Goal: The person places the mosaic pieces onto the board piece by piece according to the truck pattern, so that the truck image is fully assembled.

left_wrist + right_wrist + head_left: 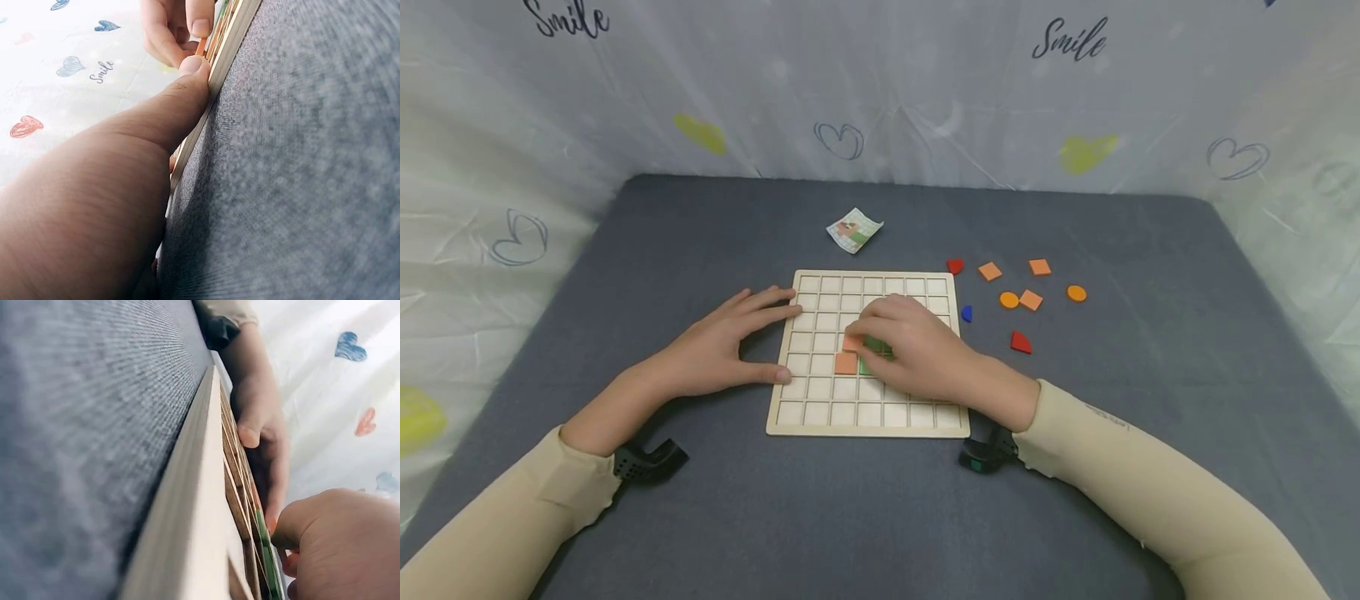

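A wooden grid board (868, 432) lies flat on the table, divided into square cells. My left hand (718, 346) rests at its left side, fingers extended and touching the rim, thumb lower on the same edge. Over the middle of the board, my right hand (921, 346) pinches an orange square tile (852, 342) between thumb and fingers; the left wrist view shows this tile (200, 47) tipped on edge. Just below it, another orange square tile (846, 363) sits in a cell. Green tiles (265, 556) lie beside it, partly hidden under my right hand.
Right of the board lie several loose pieces: orange squares (1032, 300), orange discs (1077, 293), red pieces (1021, 342) and a blue piece (967, 313). Behind the board is a small patterned card (854, 231). A printed curtain (895, 92) hangs around the dark table (820, 517).
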